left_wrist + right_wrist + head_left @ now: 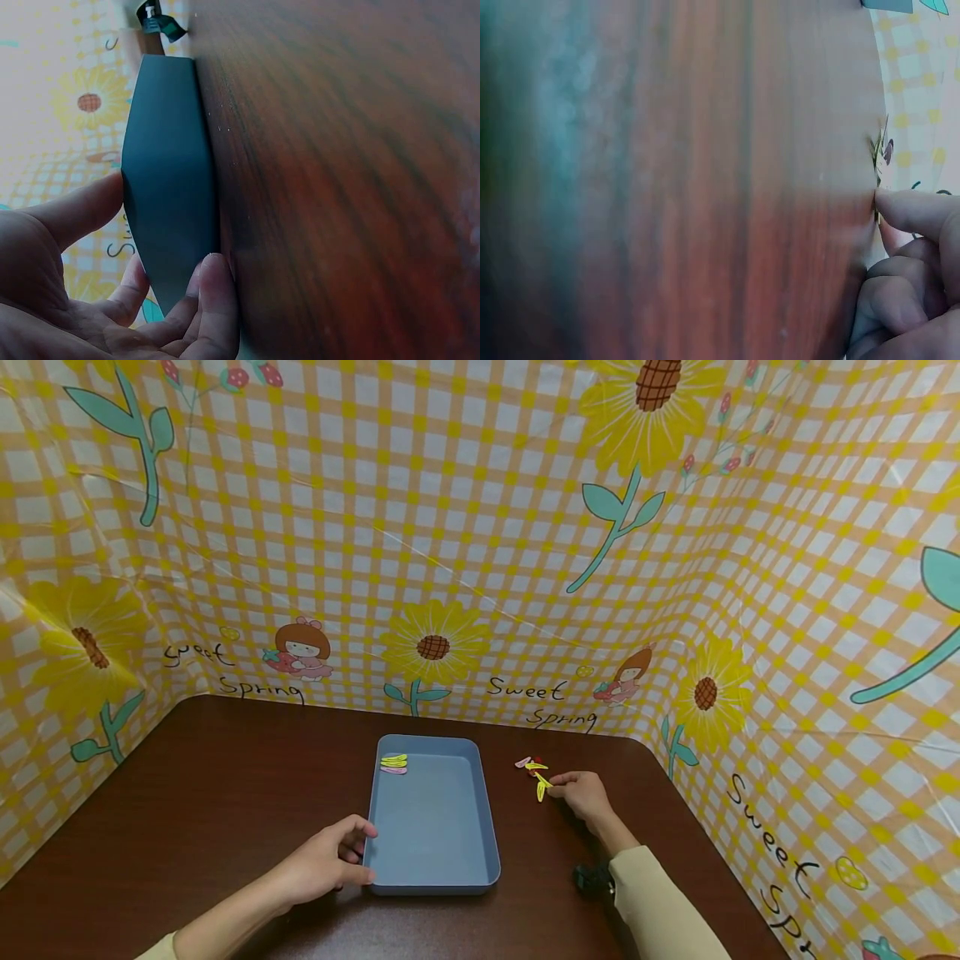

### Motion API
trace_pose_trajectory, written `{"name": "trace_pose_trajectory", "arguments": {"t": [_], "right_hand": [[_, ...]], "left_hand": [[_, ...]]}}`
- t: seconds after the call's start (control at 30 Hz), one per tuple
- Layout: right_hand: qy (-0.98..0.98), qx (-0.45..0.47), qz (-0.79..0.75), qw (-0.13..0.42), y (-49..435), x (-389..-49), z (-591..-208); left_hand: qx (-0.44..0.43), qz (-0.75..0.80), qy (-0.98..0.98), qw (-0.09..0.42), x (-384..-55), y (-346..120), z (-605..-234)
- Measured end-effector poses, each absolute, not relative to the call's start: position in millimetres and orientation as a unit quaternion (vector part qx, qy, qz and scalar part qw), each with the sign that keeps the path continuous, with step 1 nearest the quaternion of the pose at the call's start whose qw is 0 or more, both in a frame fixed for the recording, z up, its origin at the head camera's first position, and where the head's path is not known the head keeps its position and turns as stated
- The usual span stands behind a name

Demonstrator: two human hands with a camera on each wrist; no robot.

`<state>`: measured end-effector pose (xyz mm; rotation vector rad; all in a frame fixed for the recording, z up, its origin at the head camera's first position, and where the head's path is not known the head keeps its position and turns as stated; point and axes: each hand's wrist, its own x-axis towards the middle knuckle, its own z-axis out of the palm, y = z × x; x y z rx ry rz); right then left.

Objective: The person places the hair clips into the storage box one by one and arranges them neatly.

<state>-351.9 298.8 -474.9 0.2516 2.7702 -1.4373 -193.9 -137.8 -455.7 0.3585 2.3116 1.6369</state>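
Observation:
A blue-grey tray [431, 891] lies on the dark table, with two yellow hair clips [393, 761] and a pink hair clip [393, 770] side by side at its far left corner. My left hand [330, 860] grips the tray's left side near the front corner; in the left wrist view, thumb and fingers [217, 289] lie along its wall [169, 150]. To the tray's right, my right hand [581, 793] pinches a yellow hair clip [543, 781] between thumb and index finger. That clip overlaps a small pile of yellow, pink and red hair clips [536, 766].
A dark wrist device [592, 878] sits by the right sleeve [660, 902]. Checked cloth with sunflowers [433, 647] rises behind the brown table [225, 793] and along both sides.

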Motion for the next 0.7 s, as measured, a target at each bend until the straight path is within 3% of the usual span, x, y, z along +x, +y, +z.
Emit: {"name": "trace_pose_trajectory", "arguments": {"t": [0.7], "right_hand": [[0.912, 0.066, -0.404, -0.016, 312.0, -352.6, -471.8]], "left_hand": [[0.119, 0.568, 0.802, 0.144, -194.6, -138.5, -457.5]]}}
